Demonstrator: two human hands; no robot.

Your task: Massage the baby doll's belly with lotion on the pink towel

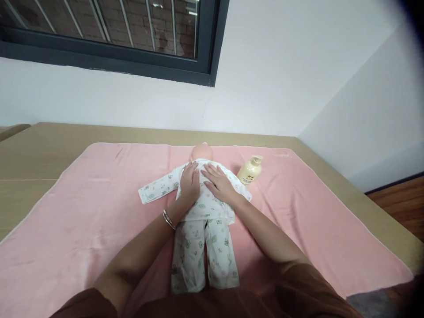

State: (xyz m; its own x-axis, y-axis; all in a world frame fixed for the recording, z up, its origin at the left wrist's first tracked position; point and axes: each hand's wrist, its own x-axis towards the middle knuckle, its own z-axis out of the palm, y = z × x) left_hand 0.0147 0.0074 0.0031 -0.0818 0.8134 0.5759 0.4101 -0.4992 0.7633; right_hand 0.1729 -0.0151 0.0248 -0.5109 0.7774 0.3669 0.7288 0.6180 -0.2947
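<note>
White walls meet in a corner behind the long tan wooden table [39,154], with a dark-framed window [139,66] above its far edge showing brick outside. From the head camera I see a pink soft cloth blanket [82,212] spread over most of the table, its far edge just short of the table's far edge and its right corner near the table's right edge. At the middle of the blanket lies a baby doll in a white printed cotton shirt and trousers [205,229], on its back, bald head [201,153] toward the far edge and legs toward the near edge; one sleeve stretches out to the left. My left hand [190,182], with a silver bangle [168,219] on its wrist, lies flat and open on the doll's chest. My right hand [218,183] lies flat beside it, fingers spread, almost touching the left; neither hand grips anything. Just right of the doll's shoulder stands a cream plastic pump bottle [251,170], tilted slightly, near my right hand but apart from it. Brown sleeves [298,291] fill the near edge.
</note>
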